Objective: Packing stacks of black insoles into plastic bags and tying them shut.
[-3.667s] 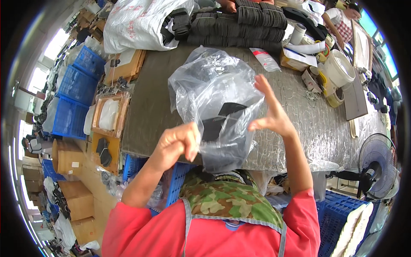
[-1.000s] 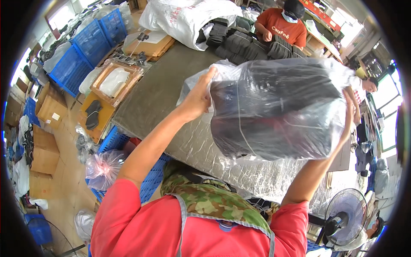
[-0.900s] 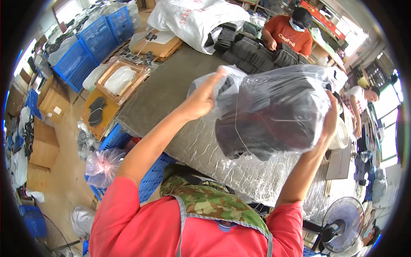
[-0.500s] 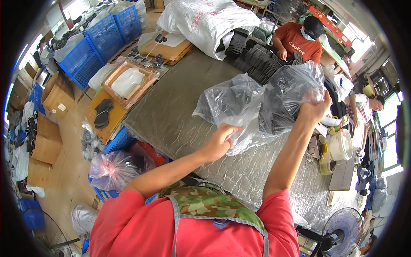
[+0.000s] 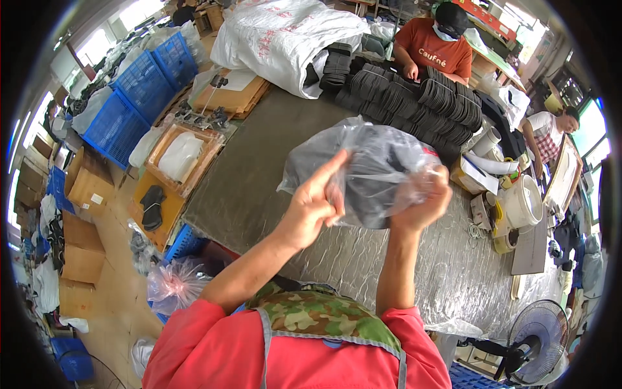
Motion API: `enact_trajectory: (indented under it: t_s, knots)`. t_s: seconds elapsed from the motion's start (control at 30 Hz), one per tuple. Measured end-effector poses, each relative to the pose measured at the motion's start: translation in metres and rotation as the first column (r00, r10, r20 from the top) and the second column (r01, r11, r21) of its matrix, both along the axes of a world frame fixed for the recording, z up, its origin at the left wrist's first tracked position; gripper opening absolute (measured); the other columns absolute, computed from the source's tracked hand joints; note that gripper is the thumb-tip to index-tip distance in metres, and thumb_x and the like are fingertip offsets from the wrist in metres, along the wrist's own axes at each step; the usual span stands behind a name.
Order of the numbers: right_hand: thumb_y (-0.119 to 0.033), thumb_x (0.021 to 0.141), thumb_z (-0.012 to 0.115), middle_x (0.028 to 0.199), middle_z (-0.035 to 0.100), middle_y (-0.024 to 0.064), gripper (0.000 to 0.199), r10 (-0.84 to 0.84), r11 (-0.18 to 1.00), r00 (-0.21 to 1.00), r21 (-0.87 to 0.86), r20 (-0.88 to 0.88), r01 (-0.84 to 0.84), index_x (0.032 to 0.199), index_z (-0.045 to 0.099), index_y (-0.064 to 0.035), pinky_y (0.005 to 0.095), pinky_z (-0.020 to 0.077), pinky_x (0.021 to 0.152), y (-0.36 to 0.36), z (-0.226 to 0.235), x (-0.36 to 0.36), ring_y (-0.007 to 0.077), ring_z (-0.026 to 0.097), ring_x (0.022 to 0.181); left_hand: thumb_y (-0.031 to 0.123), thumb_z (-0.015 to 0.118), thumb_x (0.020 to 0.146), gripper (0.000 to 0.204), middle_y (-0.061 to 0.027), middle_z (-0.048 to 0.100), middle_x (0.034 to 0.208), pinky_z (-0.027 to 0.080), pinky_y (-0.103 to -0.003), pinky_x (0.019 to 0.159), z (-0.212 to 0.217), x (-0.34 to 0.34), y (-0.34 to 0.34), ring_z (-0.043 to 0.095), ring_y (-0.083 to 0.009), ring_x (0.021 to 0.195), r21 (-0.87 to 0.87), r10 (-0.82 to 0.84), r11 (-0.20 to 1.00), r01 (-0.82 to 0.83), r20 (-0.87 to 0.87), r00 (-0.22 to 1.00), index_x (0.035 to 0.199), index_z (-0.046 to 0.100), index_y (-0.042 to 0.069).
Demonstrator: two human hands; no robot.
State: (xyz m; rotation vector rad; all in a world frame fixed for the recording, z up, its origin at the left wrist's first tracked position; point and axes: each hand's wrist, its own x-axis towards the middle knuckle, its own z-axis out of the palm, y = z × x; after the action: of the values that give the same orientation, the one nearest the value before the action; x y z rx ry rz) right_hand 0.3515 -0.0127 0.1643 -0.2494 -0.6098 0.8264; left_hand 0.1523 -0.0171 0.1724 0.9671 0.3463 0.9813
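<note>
Clear plastic bag [image 5: 369, 172] w/ dark black items inside is held up in the air over the grey padded worktable [image 5: 259, 181], about chest-high, well clear of the surface; right hand [image 5: 421, 201] is curled round the bag's right end — fingers closed on bunched film, looks like the neck; left hand [image 5: 317, 204] sits at the bag's left/lower side, forefinger stretched out straight and up against the film, other fingers half-curled, thumb side pinching — whether it truly grips plastic or just presses it, can't tell. Judgement: step in hand looks like gathering/closing the bag's mouth; to do it well, keep the right grip tight so the neck doesn't slip; squeeze trapped air out w/ the left before twisting; support the load from below so thin film doesn't stretch or tear. Stacks of black flat pieces [image 5: 414, 97] lie at the table's far end, another person in an orange shirt [image 5: 434, 52] beyond them; white bucket [image 5: 521, 204] to the right — keep the bag away from these.
</note>
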Motion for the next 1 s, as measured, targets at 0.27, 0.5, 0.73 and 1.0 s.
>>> enact_trajectory:
  t_s: [0.27, 0.5, 0.73, 1.0]
  knots:
    - [-0.012, 0.083, 0.051, 0.061, 0.045, 0.0033, 0.012, -0.342, 0.938, 0.701, 0.268, 0.626, 0.218, 0.072, 0.047, -0.0076, 0.0278, 0.0387, 0.047, -0.046, -0.004, -0.028, 0.0141, 0.047, 0.053, -0.007, 0.043, 0.065, 0.087, -0.0066, 0.061, 0.091, 0.033, -0.015, 0.044, 0.037, 0.004, -0.019, 0.044, -0.0053, 0.056, 0.064, 0.028, 0.998, -0.023, -0.081, 0.996, 0.149, 0.024, 0.009]
    - [-0.005, 0.077, 0.054, 0.072, 0.056, 0.0103, 0.007, -0.026, 0.999, 0.543, -0.003, 0.839, 0.053, 0.074, 0.048, -0.0029, 0.0358, 0.0473, 0.054, -0.029, -0.030, -0.083, 0.0269, 0.058, 0.059, -0.006, 0.051, 0.072, 0.070, -0.0099, 0.030, 0.147, 0.033, -0.033, 0.105, -0.030, -0.024, -0.017, 0.039, -0.0195, 0.127, 0.432, 0.275, 0.900, -0.057, -0.461, 0.844, 0.140, 0.039, 0.003]
    - [-0.013, 0.084, 0.052, 0.070, 0.053, 0.0065, 0.018, 0.229, 0.972, 0.836, -0.164, 0.499, -0.168, 0.072, 0.045, -0.0015, 0.0292, 0.0435, 0.061, -0.013, -0.030, -0.062, 0.0144, 0.049, 0.064, 0.011, 0.064, 0.079, 0.085, -0.0097, 0.028, 0.134, 0.039, -0.030, 0.094, -0.018, 0.007, -0.005, 0.040, -0.0209, 0.118, 0.579, 0.337, 0.810, 0.097, -0.595, 0.730, 0.147, 0.014, 0.002]
    - [-0.009, 0.073, 0.054, 0.076, 0.050, 0.0161, 0.015, 0.001, 0.983, 0.431, -0.080, 0.902, 0.165, 0.082, 0.047, -0.0001, 0.0429, 0.0463, 0.062, -0.024, 0.000, -0.052, 0.0361, 0.055, 0.067, 0.016, 0.059, 0.086, 0.024, -0.0094, 0.045, 0.098, 0.043, -0.034, 0.078, -0.042, 0.011, 0.015, 0.050, -0.0219, 0.093, 0.488, 0.410, 0.868, -0.089, -0.604, 0.683, 0.103, 0.049, 0.002]
